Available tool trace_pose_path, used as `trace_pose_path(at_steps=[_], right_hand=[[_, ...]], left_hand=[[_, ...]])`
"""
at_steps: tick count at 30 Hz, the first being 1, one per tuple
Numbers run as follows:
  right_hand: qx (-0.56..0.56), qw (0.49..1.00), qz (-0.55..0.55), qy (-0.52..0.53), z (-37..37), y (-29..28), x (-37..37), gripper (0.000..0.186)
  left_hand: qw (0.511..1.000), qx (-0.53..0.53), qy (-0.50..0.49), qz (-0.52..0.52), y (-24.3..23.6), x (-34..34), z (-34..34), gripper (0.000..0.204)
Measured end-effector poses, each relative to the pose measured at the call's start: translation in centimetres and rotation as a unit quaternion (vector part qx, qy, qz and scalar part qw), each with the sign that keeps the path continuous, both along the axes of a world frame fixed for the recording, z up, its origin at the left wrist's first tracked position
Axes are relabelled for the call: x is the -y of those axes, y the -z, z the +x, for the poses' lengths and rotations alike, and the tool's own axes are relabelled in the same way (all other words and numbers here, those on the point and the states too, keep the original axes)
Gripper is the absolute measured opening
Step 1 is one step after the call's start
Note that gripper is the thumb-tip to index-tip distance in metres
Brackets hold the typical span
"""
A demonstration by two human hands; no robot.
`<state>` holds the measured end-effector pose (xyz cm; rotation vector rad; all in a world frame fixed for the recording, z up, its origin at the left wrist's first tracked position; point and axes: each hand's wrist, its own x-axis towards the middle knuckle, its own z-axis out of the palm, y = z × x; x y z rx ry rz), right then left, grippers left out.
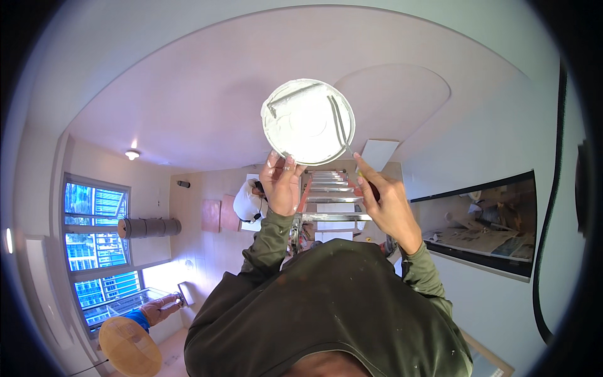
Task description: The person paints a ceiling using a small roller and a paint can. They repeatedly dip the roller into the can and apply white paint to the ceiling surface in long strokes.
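My left hand (281, 182) grips the lower rim of a round white bucket lid (306, 129), raised in front of me. White paste coats the lid's face and whitish smears mark my fingertips. In my right hand (391, 207), fingers closed, is a putty knife (339, 122). Its thin grey blade lies across the right part of the lid, and my index finger stretches along it near the rim. A grey streaked ridge crosses the upper part of the lid; whether it is paste or another blade, I cannot tell.
Beyond my hands stands a stepladder (330, 199) with red rails. A person in white (250, 201) is left of it. Lower left, another person wears a tan hat (129, 347). A grey roll (149, 227) is by the window (97, 251). A dark glossy screen (480, 223) hangs right.
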<state>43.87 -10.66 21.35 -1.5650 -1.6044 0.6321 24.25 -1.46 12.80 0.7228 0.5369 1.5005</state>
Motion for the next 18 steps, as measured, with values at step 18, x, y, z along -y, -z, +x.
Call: trace_pose_path(at_steps=[18], right_hand=[[0.101,0.991,-0.087,-0.028,6.6,-4.3,3.0,0.042]], left_hand=[[0.984,-0.013,0.179,-0.005,-0.6,-3.7,-3.8,0.037]])
